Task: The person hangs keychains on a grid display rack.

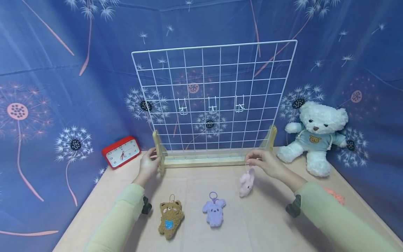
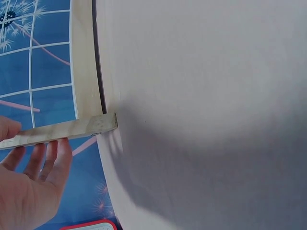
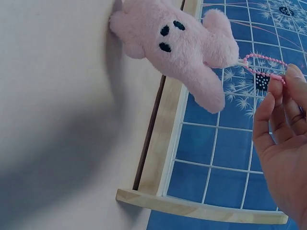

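In the head view, a pink plush keychain (image 1: 246,184) hangs from my right hand (image 1: 267,162). The right wrist view shows thumb and fingertips pinching its pink bead chain (image 3: 265,56). My left hand (image 1: 148,166) grips the wooden side support (image 2: 67,130) of a stand, thumb on one face and fingers on the other. Upright in that stand is a white wire grid (image 1: 220,83), with three white hooks (image 1: 212,109) across its middle. Nearer on the table lie a brown bear keychain (image 1: 170,218) and a purple plush keychain (image 1: 215,214) with a ring on top.
A red clock (image 1: 121,152) leans at the back left, beside the left hand. A white teddy bear (image 1: 318,140) in a blue top sits at the back right. Partly behind the right sleeve lies a coral-coloured item (image 1: 335,196). Blue dandelion-print cloth (image 1: 75,105) hangs around the table.
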The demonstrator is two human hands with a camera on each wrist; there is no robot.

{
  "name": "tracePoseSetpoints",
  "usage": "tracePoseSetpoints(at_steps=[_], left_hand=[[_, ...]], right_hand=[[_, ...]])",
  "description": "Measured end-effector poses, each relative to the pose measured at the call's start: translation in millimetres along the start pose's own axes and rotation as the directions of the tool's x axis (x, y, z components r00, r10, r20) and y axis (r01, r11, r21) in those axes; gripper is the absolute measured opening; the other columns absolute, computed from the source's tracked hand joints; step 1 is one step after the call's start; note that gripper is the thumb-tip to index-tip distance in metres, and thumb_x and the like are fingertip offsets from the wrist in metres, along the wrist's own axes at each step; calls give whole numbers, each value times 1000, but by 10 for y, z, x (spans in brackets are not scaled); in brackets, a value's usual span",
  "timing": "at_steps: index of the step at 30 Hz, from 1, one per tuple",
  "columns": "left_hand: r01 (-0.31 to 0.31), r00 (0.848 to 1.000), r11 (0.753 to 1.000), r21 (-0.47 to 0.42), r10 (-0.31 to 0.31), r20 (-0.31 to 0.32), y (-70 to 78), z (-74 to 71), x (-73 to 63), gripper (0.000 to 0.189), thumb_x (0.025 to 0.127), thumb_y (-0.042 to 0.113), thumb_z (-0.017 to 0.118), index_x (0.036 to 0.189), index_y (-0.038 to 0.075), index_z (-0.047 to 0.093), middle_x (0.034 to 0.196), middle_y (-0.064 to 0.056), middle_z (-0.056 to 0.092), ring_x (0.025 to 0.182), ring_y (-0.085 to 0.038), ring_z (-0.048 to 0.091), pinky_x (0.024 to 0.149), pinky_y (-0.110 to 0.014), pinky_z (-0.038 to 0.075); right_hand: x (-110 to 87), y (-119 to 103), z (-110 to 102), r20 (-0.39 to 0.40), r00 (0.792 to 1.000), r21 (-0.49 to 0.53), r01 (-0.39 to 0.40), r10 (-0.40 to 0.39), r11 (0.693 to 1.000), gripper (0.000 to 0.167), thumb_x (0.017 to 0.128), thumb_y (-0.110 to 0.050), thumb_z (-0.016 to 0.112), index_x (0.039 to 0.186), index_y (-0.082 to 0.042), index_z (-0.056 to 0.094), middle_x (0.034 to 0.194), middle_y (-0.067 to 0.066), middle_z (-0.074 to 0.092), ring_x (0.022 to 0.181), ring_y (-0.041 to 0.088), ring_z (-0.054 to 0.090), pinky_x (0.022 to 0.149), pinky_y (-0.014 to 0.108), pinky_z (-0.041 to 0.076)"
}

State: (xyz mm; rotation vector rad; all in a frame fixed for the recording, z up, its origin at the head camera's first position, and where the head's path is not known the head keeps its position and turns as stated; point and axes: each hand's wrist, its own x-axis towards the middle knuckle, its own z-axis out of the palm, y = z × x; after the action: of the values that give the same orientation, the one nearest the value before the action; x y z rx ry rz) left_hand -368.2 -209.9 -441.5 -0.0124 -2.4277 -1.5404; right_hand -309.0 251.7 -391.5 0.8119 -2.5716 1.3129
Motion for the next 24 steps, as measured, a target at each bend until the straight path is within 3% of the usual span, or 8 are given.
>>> tracePoseSetpoints(at_steps=[4, 12, 15, 19, 24], left_hand=[[-1, 1000, 1000, 7, 1, -2, -5, -5, 12, 51, 96, 1, 59, 145, -5, 48, 135, -32, 57, 118, -48, 60, 103, -52, 52], [-4, 1000, 1000, 13, 5, -7, -15, -1, 22, 50, 95, 0, 58, 145, -4, 49, 135, -31, 57, 117, -47, 61, 102, -51, 53], [-5, 1000, 1000, 10, 5, -6, -15, 5, 25, 51, 95, 0, 58, 145, -4, 49, 135, -31, 57, 118, -47, 61, 102, -51, 53], [-8, 1000, 1000, 9, 8, -8, -16, 6, 25, 51, 95, 0, 59, 145, -4, 49, 135, -31, 58, 117, -47, 61, 102, -51, 53], [-7, 1000, 1000, 10, 7, -10, -14, -2, 12, 50, 95, 0, 58, 145, -5, 49, 135, -31, 57, 117, -48, 61, 103, -52, 52]], right_hand=[[60, 32, -1, -5, 1000, 22, 6, -6, 1000, 5, 96, 2, 65, 96, -1, 69, 96, 8, 69, 92, 21, 67, 82, 23, 58], [151, 41, -25, -25, 1000, 41, 6, -5, 999, 4, 96, 3, 64, 96, 2, 68, 97, 15, 69, 91, 13, 65, 80, 20, 57], [193, 26, -40, -37, 999, 48, 12, -10, 999, 4, 96, 3, 64, 97, 3, 68, 98, 18, 69, 90, 17, 67, 80, 20, 58], [247, -20, -69, -55, 998, 59, 45, -41, 997, 6, 96, 5, 63, 99, 4, 68, 98, 16, 69, 88, 19, 67, 79, 21, 58], [311, -101, -101, -78, 994, 60, 80, -75, 995, 6, 95, 5, 64, 99, 3, 69, 98, 16, 69, 85, 12, 65, 77, 20, 58]])
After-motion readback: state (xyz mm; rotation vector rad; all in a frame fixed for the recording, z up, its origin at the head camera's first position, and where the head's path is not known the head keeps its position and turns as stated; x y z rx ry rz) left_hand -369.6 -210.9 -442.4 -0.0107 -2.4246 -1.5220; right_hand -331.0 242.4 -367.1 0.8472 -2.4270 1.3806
